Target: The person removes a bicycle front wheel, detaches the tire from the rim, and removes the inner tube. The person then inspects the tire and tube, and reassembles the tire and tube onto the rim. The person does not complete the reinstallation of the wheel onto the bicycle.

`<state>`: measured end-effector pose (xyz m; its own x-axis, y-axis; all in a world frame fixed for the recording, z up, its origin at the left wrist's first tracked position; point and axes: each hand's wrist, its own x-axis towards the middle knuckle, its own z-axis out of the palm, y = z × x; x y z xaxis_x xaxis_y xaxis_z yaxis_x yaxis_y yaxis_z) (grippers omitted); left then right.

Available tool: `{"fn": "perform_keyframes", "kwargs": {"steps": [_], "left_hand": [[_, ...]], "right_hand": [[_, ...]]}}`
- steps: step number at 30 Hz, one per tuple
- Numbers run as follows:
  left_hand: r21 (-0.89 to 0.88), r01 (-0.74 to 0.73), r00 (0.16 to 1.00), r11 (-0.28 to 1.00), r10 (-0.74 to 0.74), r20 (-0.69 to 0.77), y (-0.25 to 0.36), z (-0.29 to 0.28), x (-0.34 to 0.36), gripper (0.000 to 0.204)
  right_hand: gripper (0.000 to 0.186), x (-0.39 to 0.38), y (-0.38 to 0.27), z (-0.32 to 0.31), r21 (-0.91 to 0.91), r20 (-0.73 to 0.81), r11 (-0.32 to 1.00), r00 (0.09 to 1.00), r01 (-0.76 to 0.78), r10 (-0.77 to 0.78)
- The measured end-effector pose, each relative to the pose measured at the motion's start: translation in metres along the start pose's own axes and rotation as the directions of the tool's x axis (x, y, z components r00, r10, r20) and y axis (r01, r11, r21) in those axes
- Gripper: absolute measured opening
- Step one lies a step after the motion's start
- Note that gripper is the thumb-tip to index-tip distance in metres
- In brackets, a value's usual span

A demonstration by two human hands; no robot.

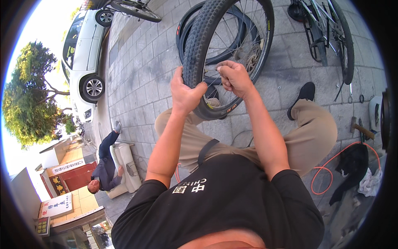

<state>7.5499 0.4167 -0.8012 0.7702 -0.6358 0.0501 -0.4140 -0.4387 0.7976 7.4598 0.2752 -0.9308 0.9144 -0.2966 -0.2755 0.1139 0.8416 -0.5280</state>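
Observation:
A bicycle wheel point(194, 58) with a knobby black tyre stands upright in front of me, between my knees. My left hand point(186, 94) is wrapped round the tyre and rim on the near left side, its thumb over the rim edge. Inside the wheel's ring, my right hand point(235, 79) is closed, fingertips pinched together near the spokes. Whatever sits in that pinch is too small to make out. Spokes run to the hub point(253, 60) behind my right hand.
Loose black tyres point(180, 35) lie on the paving behind the wheel. A bicycle point(327, 37) is at the far right. On the right are a hammer point(364, 131), an orange hose point(318, 192), a black cloth point(352, 166) and a white rag point(370, 183). A person point(107, 172) sits on the left, below a white car point(85, 54).

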Motion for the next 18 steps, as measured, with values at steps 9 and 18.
{"fn": "perform_keyframes", "kwargs": {"steps": [9, 18], "left_hand": [[-0.014, 0.02, 1.0, 1.0, -0.021, -0.016, 0.001, 0.001, -0.014, 0.04], [-0.079, 0.06, 0.998, 0.995, -0.062, -0.031, 0.011, 0.005, -0.013, 0.036]], "right_hand": [[0.021, 0.004, -0.001, 0.009, 0.071, 0.099, 0.997, 0.995, -0.021, 0.014], [0.023, 0.003, 0.01, 0.01, 0.196, -0.003, 0.98, 0.999, -0.037, 0.038]]}}
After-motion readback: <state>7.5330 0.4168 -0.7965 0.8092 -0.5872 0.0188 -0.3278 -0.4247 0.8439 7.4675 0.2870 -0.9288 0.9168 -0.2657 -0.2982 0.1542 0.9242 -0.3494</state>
